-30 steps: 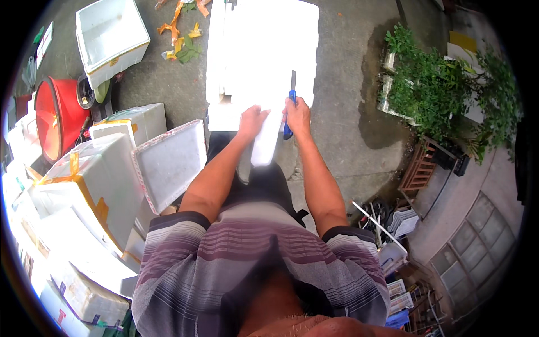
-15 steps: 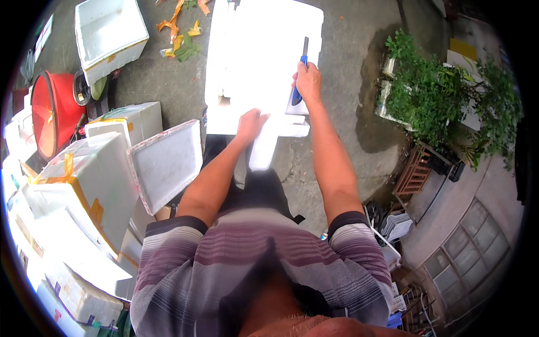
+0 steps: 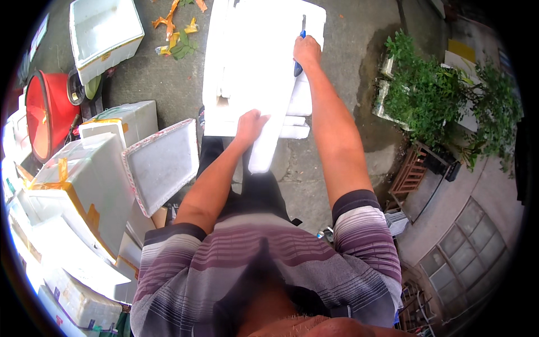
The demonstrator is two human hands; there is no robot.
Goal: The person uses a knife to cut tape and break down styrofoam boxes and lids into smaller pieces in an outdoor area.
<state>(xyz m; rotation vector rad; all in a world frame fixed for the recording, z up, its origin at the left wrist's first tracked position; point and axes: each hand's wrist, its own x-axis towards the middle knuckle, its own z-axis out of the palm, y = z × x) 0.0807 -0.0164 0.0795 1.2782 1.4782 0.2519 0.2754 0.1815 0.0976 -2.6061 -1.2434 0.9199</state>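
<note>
A utility knife (image 3: 298, 68) with a blue handle is in the closed fist of my right hand (image 3: 307, 51). Its long blade points away from me over the far right part of the white foam. My left hand (image 3: 250, 127) is closed at the near end of a long white foam strip (image 3: 264, 150), its thumb lying toward the strip. The strip slants toward my legs and sticks out past the other foam. Beneath it lie larger white foam pieces (image 3: 247, 50), so bright that their edges partly blur together. Foam hides the fingertips of my left hand.
On my left stand several white foam boxes (image 3: 106, 168), a foam lid (image 3: 163, 165) and a red tub (image 3: 59, 112). Farther off are an open foam box (image 3: 106, 63) and orange tape scraps (image 3: 168, 22). Green plants (image 3: 421, 84) grow at right, beside a wall.
My right hand and the utility knife have moved away from me along the foam. My left hand has hardly moved on the foam strip.
</note>
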